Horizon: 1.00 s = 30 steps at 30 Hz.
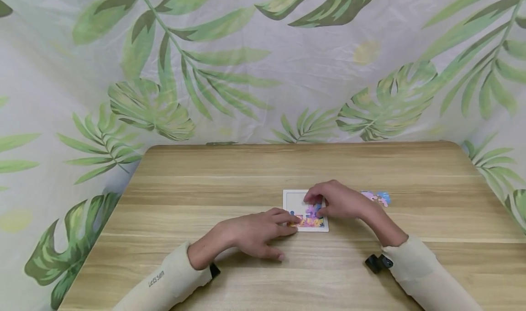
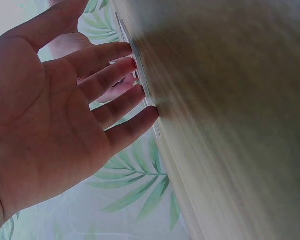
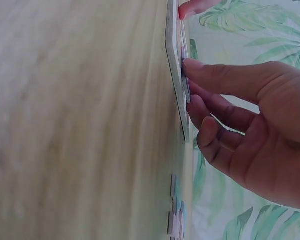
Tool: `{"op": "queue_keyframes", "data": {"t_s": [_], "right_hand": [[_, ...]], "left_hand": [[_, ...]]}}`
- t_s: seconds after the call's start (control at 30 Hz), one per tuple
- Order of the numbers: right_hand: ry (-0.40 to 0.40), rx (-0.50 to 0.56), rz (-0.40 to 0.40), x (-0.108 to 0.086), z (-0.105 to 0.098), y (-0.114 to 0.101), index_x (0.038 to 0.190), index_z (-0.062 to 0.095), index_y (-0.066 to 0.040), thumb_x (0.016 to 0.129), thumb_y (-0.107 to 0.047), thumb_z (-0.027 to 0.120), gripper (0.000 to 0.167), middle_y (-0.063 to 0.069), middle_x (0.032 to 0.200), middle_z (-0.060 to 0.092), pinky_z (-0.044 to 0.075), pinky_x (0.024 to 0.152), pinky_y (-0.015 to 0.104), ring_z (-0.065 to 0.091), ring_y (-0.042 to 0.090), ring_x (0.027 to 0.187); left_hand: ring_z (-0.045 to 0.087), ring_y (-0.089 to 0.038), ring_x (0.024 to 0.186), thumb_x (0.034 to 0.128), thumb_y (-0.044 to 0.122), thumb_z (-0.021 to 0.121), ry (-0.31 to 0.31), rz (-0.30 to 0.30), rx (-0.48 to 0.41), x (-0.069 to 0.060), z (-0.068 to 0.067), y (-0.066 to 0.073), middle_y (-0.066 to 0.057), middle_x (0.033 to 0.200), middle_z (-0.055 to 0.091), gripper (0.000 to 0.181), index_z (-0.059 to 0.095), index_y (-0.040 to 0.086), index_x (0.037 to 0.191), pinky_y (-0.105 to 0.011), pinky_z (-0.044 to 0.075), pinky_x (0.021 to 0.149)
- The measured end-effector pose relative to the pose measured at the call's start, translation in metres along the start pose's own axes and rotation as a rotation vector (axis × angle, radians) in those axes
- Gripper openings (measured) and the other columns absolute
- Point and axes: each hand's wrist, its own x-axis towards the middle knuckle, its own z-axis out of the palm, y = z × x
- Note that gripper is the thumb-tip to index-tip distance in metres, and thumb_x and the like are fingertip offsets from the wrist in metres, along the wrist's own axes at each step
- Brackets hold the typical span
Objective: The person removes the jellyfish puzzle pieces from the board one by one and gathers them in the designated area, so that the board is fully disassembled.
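Observation:
A white-bordered jigsaw puzzle board (image 1: 293,198) lies on the wooden table, its lower part filled with pink and yellow pieces. My left hand (image 1: 256,232) reaches in from the left with fingers extended, and its fingertips rest on the board's lower left. From the right, my right hand (image 1: 343,202) pinches a purple and blue puzzle piece (image 1: 311,210) between thumb and fingers over the board's right part. Seen edge-on in the right wrist view, that puzzle piece (image 3: 187,91) is slightly tilted against the board. My fingers partly hide the picture.
Several loose puzzle pieces (image 1: 379,197), pink and blue, lie right of the board, behind my right wrist. The wooden table (image 1: 197,174) ends at a leaf-patterned curtain (image 1: 230,87). A black device (image 1: 379,262) is at my right sleeve.

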Motion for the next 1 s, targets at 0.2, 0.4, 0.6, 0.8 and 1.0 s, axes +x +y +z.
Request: {"op": "queue_keyframes", "data": {"t_s": [0.2,0.4,0.6,0.8,1.0], "right_hand": [[0.048,-0.03,0.001,0.0008,0.0014,-0.0001,0.114,0.078,-0.01,0.088,0.0,0.084,0.028,0.0,0.106,0.076,0.058,0.086,0.032,0.067,0.013,0.095],[0.06,-0.028,0.001,0.002,0.002,-0.0005,0.111,0.078,-0.012,0.087,0.002,0.083,0.028,-0.003,0.1,0.075,0.056,0.082,0.03,0.065,0.013,0.09],[0.051,-0.01,-0.006,0.0005,0.0024,0.0006,0.105,0.08,-0.013,0.093,0.001,0.079,0.019,-0.003,0.098,0.077,0.056,0.082,0.029,0.064,0.01,0.088],[0.044,-0.004,-0.012,0.0009,0.0014,0.0003,0.105,0.081,-0.013,0.097,0.002,0.075,0.018,-0.002,0.1,0.077,0.056,0.082,0.028,0.063,0.008,0.089],[0.039,0.01,-0.025,-0.0013,0.0,0.0016,0.106,0.082,-0.012,0.098,0.006,0.069,0.023,0.0,0.103,0.078,0.058,0.084,0.027,0.067,0.009,0.092]], "left_hand": [[0.027,-0.02,0.163,0.1058,0.042,0.067,0.001,0.003,0.007,0.0003,-0.0001,-0.0002,0.005,0.176,0.032,0.065,0.05,0.014,0.162,-0.04,0.034,0.131],[0.028,-0.02,0.163,0.1059,0.043,0.067,0.005,0.009,0.025,0.0006,0.0006,-0.0008,0.004,0.176,0.032,0.065,0.05,0.014,0.162,-0.039,0.035,0.13],[0.027,-0.021,0.163,0.1059,0.042,0.067,0.002,0.007,0.015,0.0008,0.001,-0.0005,0.004,0.176,0.032,0.065,0.05,0.014,0.162,-0.04,0.034,0.131],[0.028,-0.02,0.163,0.106,0.042,0.067,-0.001,0.008,0.019,0.0006,0.0007,0.0,0.005,0.177,0.032,0.065,0.049,0.014,0.162,-0.04,0.034,0.131],[0.028,-0.02,0.163,0.1058,0.041,0.067,-0.002,0.01,0.003,0.0014,0.0001,0.0003,0.005,0.176,0.032,0.065,0.05,0.015,0.162,-0.04,0.034,0.131]]}}
